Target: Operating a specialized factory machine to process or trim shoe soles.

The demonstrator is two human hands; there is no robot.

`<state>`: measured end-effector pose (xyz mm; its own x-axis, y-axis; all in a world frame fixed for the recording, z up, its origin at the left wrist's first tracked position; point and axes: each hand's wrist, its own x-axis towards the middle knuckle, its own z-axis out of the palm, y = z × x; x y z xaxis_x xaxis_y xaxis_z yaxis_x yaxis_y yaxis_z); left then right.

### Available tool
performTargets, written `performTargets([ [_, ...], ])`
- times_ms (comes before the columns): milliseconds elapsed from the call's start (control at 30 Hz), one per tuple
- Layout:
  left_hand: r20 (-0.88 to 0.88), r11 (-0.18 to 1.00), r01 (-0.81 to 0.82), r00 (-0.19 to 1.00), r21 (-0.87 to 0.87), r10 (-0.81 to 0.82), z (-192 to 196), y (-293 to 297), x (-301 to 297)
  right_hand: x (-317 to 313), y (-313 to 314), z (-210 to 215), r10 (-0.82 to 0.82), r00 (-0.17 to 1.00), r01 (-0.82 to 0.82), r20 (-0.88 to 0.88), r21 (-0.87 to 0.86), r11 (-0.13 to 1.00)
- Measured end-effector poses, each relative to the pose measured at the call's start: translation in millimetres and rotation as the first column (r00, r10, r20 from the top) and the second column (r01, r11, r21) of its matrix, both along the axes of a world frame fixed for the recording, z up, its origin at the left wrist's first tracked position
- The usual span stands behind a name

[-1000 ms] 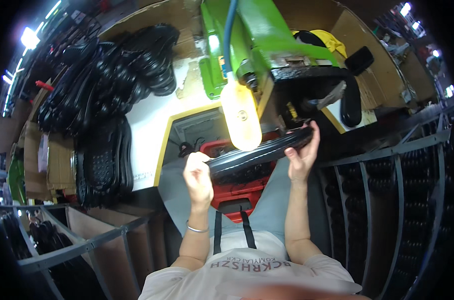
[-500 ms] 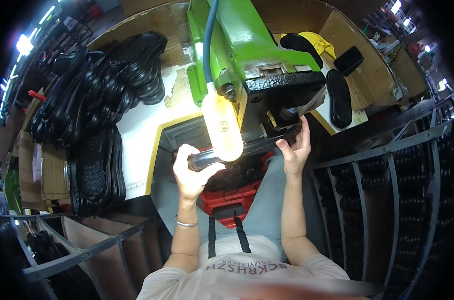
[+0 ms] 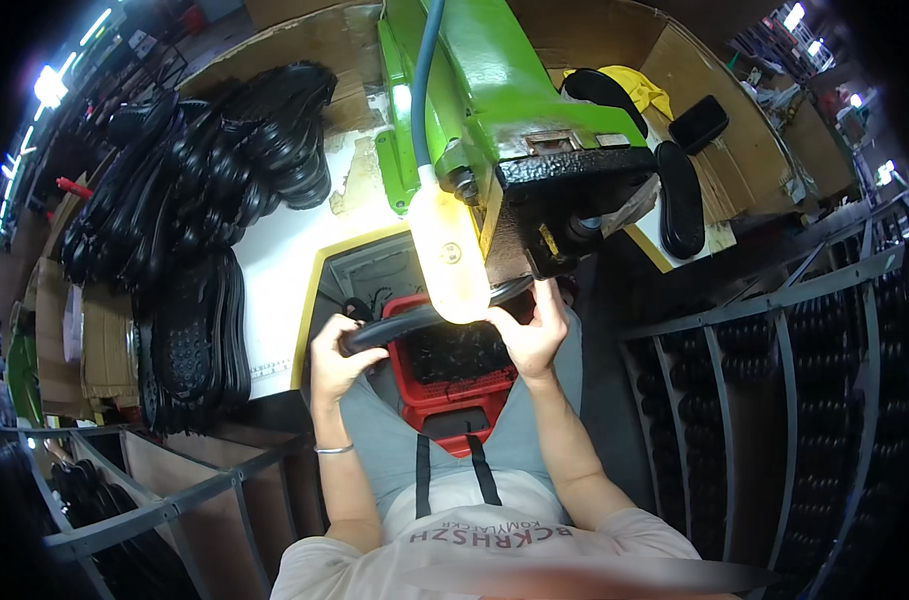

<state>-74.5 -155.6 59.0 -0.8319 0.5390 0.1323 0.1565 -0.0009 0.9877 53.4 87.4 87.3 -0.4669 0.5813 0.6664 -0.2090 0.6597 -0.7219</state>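
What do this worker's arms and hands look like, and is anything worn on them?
Both forearms are bare, with no gloves on the left hand or the right hand. A thin silver bracelet circles the left wrist. Short pale sleeves of a light T-shirt end near the shoulders. No rings or watch can be made out.

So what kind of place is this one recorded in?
Most likely a shoe-sole workshop. Both hands, left hand and right hand, hold a black sole at a green machine, with piles of black soles on the bench and racks alongside.
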Motion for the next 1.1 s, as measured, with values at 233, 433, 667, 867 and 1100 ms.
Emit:
performTargets([
  [233,-0.450,0.978,-0.137,0.892,-0.156,0.053,30,106,50,0,-9,8,-0.065,0.998,0.069,-0.023,0.277,0.958],
  [433,-0.021,0.988,-0.022,0.999,0.151,0.025,-11,128,62,8,-2,-76,0.104,0.988,-0.143,-0.115,-0.411,0.900],
  [667,0.243,0.897,-0.118,0.970,0.425,0.012,-17,150,90,44,-6,-142,0.266,0.822,-0.479,-0.503,-0.864,-0.155],
  [867,0.130,0.963,-0.105,0.989,0.248,0.074,-22,143,78,66,43,-103,0.141,0.989,-0.101,-0.051,-0.921,0.377],
  [1100,-0.057,0.949,0.047,0.998,0.313,-0.031,50,117,47,73,88,-39,-0.050,0.989,0.104,0.140,-0.415,0.904],
])
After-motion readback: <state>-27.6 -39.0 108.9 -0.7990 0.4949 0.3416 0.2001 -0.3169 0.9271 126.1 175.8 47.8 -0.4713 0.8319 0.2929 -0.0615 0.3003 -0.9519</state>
